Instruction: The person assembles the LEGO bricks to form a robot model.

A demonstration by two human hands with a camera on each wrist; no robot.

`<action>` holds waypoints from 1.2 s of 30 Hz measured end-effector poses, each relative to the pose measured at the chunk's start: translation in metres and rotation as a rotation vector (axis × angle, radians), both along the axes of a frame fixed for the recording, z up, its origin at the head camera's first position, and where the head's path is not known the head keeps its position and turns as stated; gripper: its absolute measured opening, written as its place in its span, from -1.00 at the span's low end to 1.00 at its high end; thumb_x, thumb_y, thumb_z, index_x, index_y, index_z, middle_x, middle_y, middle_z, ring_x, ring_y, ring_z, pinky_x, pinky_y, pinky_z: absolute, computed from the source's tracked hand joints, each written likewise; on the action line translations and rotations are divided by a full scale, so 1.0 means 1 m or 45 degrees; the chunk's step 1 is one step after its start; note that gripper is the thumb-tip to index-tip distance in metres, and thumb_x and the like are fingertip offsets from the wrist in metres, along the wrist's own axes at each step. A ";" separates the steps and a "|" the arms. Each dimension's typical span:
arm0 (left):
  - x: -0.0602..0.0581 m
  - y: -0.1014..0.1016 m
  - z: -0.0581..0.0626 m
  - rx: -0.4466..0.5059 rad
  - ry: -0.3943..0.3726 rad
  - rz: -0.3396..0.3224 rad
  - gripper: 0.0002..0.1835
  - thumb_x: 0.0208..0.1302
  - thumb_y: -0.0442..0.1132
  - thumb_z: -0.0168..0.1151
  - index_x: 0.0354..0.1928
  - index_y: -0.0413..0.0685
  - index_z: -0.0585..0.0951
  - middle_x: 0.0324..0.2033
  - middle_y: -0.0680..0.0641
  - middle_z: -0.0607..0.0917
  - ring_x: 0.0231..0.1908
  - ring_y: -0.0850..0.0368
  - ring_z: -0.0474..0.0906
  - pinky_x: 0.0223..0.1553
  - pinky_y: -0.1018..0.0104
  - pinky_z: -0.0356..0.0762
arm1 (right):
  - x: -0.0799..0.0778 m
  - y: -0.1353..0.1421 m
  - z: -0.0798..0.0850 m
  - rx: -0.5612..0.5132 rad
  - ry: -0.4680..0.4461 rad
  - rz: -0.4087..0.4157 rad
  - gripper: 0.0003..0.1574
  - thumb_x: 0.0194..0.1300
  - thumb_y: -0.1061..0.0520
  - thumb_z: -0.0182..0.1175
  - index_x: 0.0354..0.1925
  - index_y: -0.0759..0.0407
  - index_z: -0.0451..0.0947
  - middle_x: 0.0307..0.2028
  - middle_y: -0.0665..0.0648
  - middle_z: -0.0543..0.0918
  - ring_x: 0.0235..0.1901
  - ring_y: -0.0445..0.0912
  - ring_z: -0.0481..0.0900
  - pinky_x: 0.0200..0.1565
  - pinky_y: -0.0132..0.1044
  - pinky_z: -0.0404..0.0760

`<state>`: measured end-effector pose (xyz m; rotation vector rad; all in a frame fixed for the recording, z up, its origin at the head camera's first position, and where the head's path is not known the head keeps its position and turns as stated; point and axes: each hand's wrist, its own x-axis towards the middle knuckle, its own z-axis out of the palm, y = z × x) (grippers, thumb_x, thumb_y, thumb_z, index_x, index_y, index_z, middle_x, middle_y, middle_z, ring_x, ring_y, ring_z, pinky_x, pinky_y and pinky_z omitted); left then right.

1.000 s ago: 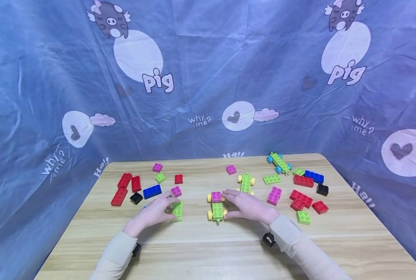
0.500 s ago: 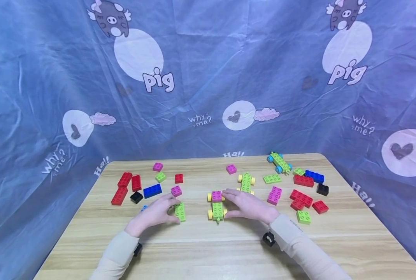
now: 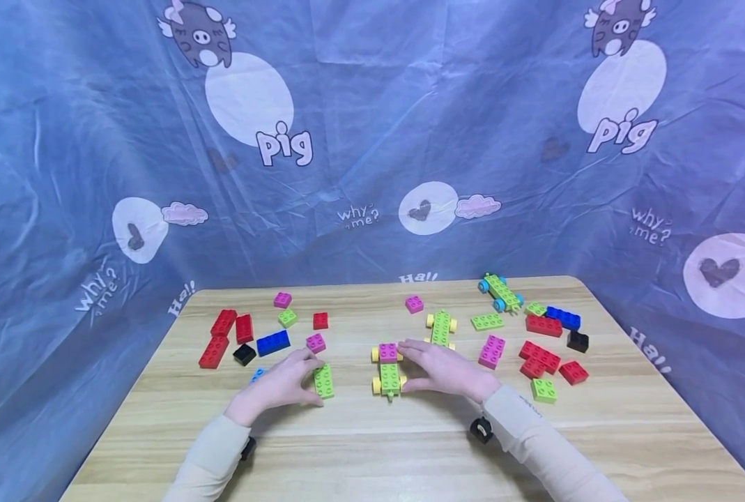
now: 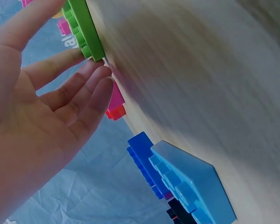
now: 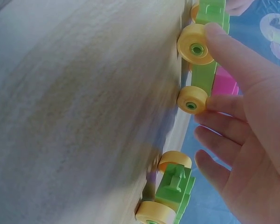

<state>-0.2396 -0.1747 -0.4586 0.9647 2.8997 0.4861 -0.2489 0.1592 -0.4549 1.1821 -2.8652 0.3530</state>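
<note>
My left hand (image 3: pixel 281 383) holds a flat lime-green building brick (image 3: pixel 324 381) by its ends, thumb at the near end and index finger at the far end. In the left wrist view, the fingertips meet the end of this green brick (image 4: pixel 86 32). My right hand (image 3: pixel 447 369) holds a green toy car base (image 3: pixel 389 378) with yellow wheels from its right side. The thumb lies on one yellow wheel (image 5: pixel 196 44) and the index finger touches the other. A pink brick (image 3: pixel 387 353) is mounted on the far end of the base.
Behind the right hand stands a second yellow-wheeled base (image 3: pixel 441 328); a blue-wheeled one (image 3: pixel 500 291) is at the back right. Loose red bricks (image 3: pixel 539 357) and a pink brick (image 3: pixel 491 351) lie right. A light-blue brick (image 4: pixel 191 182) lies beside the left hand, near a dark-blue brick (image 3: pixel 273 342).
The green brick has shifted slightly right and turned a little, with the left hand following it. The right hand and the toy car base have stayed in place.
</note>
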 end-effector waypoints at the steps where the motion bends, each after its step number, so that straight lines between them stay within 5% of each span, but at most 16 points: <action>1: 0.000 0.001 0.000 -0.004 0.000 0.004 -0.30 -0.15 0.02 0.49 0.05 -0.21 0.57 -0.17 -0.02 0.54 -0.23 0.23 0.39 -0.19 0.34 0.51 | 0.000 0.000 0.000 -0.001 0.000 0.000 0.00 0.11 -0.33 0.18 0.30 0.26 0.26 0.28 0.28 0.38 0.28 0.11 0.37 0.28 -0.05 0.39; 27: 0.000 0.012 -0.001 0.062 0.074 0.026 -0.30 -0.14 -0.03 0.49 0.09 -0.16 0.51 -0.02 -0.09 0.56 0.02 0.02 0.49 0.07 0.11 0.54 | 0.000 0.000 -0.001 -0.022 -0.007 0.006 -0.02 0.11 -0.33 0.18 0.30 0.24 0.27 0.28 0.28 0.39 0.27 0.12 0.37 0.28 -0.03 0.39; 36: -0.006 0.022 0.004 0.135 0.002 0.035 -0.27 -0.08 0.02 0.44 0.16 -0.12 0.47 0.00 -0.03 0.56 0.05 0.07 0.49 0.13 0.11 0.50 | 0.000 -0.001 0.000 -0.012 -0.019 -0.013 -0.01 0.11 -0.33 0.19 0.30 0.24 0.27 0.29 0.27 0.38 0.28 0.10 0.36 0.29 -0.05 0.38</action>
